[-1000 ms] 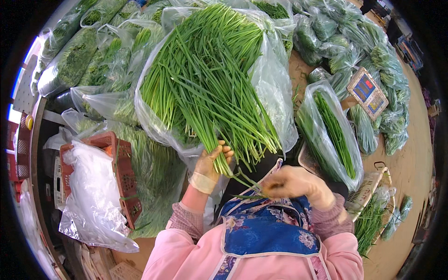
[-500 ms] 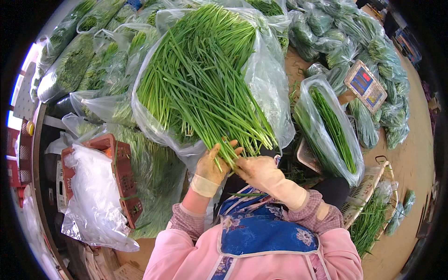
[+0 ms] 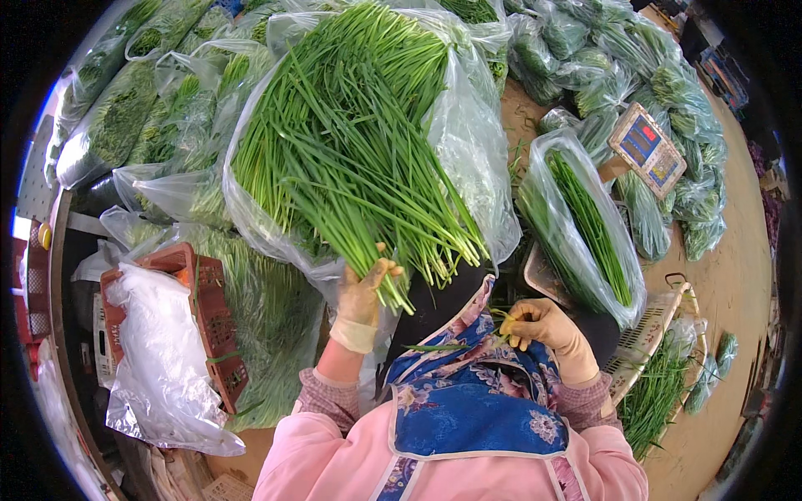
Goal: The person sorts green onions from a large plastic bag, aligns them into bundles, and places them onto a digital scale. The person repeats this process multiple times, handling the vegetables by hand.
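A big open clear plastic bag (image 3: 465, 150) is heaped with long green garlic chives (image 3: 334, 125), their pale stem ends toward me. My left hand (image 3: 369, 292), in a thin cream glove, is closed round a bunch of these chives at the heap's lower edge. My right hand (image 3: 535, 326), gloved alike, pinches a few thin yellow-green strands over my blue floral apron (image 3: 476, 422). To the right, a long clear bag (image 3: 585, 225) of chives lies on a tray (image 3: 543, 280).
Many bagged greens (image 3: 117, 117) lie at the upper left, more (image 3: 601, 58) at the upper right around a display panel (image 3: 647, 150). A red crate (image 3: 213, 334) with white plastic bags (image 3: 159, 367) is at left. A cream basket (image 3: 635, 351) holding greens stands at right.
My right hand reached to the stem ends in my left hand, then drew back down and right with thin strands. My left hand stays on the bunch. The view has shifted slightly.
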The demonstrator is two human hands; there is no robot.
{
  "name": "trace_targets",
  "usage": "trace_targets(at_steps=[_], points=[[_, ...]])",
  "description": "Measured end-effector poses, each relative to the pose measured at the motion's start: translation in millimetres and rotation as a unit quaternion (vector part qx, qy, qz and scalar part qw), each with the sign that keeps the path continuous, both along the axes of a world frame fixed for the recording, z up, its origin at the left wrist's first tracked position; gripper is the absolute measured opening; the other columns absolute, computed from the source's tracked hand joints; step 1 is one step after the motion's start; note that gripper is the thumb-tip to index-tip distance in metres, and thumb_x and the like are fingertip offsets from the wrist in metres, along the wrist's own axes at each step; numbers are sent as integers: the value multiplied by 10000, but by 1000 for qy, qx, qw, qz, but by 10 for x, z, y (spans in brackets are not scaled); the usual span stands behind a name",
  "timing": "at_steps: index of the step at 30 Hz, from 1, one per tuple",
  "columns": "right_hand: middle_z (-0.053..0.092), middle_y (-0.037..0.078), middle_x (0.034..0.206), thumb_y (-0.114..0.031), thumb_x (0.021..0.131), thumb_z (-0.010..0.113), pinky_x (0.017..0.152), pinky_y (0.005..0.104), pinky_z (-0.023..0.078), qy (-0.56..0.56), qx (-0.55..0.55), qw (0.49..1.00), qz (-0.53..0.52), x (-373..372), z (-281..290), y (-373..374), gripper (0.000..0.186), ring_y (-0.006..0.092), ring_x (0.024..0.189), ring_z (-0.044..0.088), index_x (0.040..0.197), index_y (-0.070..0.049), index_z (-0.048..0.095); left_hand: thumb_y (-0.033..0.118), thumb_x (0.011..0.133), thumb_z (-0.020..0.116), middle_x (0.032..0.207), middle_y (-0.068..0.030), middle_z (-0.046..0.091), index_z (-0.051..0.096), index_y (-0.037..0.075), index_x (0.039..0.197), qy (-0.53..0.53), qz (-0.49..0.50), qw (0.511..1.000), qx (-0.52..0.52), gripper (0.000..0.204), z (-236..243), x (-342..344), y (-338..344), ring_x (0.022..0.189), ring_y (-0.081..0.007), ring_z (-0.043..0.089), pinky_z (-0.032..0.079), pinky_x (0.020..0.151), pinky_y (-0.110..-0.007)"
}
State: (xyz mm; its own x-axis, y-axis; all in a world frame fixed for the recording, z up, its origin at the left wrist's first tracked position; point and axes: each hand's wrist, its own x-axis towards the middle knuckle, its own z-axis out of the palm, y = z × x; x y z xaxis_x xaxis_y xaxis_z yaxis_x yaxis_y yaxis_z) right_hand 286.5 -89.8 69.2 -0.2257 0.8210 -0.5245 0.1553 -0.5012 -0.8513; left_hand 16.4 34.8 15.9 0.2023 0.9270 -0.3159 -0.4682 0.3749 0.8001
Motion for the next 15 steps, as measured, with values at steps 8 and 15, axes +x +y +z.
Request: trace_targets(at_steps=[8, 15], points=[[603, 142, 705, -178, 801, 564, 564, 414, 462, -366, 198, 908, -53, -81, -91, 296, 106, 357, 624, 577, 854, -105, 620, 88, 845, 574, 1007, -98, 586, 478, 62, 1102, 56, 24, 996, -71, 276, -219, -70, 65, 786, -197, 613, 520, 613, -301], [626, 129, 779, -158, 810, 558, 641, 349, 495, -380, 276, 878, 94, -437, 204, 614, 227, 263, 699, 618, 1018, -84, 610, 170, 840, 598, 802, -70, 617, 519, 54, 1072, 107, 1, 993, -51, 271, 75, 88, -33, 553, -122, 548, 463, 496, -243]])
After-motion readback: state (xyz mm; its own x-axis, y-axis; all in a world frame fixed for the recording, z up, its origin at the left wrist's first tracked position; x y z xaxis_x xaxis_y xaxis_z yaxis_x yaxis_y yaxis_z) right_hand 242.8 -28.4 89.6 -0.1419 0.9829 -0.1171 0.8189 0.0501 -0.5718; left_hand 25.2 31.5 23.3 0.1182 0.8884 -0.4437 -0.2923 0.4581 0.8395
